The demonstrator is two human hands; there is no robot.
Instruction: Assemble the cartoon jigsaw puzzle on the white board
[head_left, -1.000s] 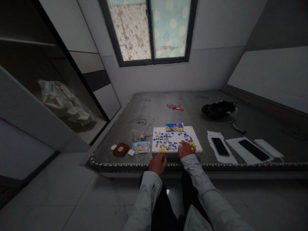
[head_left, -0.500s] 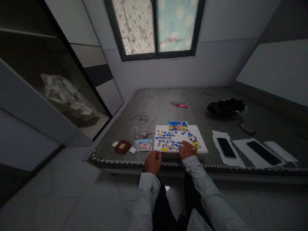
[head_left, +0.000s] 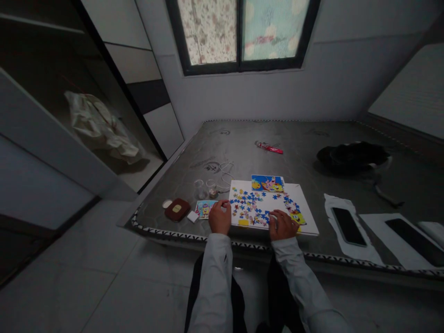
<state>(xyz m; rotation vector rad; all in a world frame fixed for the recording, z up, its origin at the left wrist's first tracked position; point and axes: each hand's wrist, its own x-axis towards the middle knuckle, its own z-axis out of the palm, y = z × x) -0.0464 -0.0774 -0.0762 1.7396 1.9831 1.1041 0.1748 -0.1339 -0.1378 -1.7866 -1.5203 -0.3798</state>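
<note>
Your right hand (head_left: 283, 225) bends over the front edge of a white box (head_left: 274, 205), fingers curled at the loose puzzle pieces (head_left: 248, 199); whether they pinch one, you cannot tell from here. At the box's front left corner, your left hand (head_left: 219, 218) is curled too, its grip equally unclear, partly covering a picture card (head_left: 204, 209). Pieces lie scattered across the left and front of the box top, a joined section (head_left: 296, 216) at its right. Good handling likely means matching colour to the blue picture (head_left: 267, 183), squaring tabs before pressing lightly, and keeping your right wrist clear of joined pieces.
</note>
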